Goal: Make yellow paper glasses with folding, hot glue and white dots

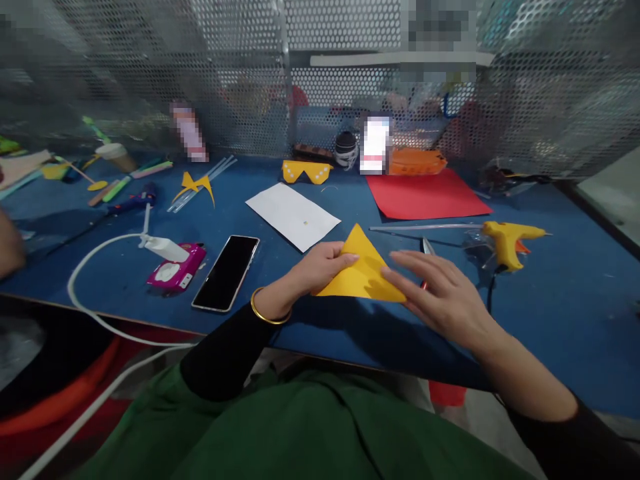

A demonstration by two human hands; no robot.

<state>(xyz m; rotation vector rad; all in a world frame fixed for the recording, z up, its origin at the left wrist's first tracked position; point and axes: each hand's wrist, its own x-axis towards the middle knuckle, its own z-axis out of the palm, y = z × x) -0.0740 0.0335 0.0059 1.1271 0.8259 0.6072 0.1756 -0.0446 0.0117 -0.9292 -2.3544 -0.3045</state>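
A yellow paper folded into a triangle point(361, 265) lies on the blue table point(550, 300) in front of me. My left hand point(320, 267) pinches its left edge, thumb on top and fingers curled under. My right hand point(440, 290) lies flat with fingers stretched out, the fingertips pressing the paper's right corner. A gold bangle point(267, 313) sits on my left wrist. Scissors point(427, 250) lie partly hidden under my right hand.
A yellow glue gun point(507, 240) lies right, a red sheet point(425, 193) and white paper point(293, 215) behind. A phone point(227, 272), pink wipes pack point(176, 268) and white cable point(100, 313) lie left. Yellow paper glasses point(306, 172) sit by the mesh wall. Another person's hand point(9, 243) shows far left.
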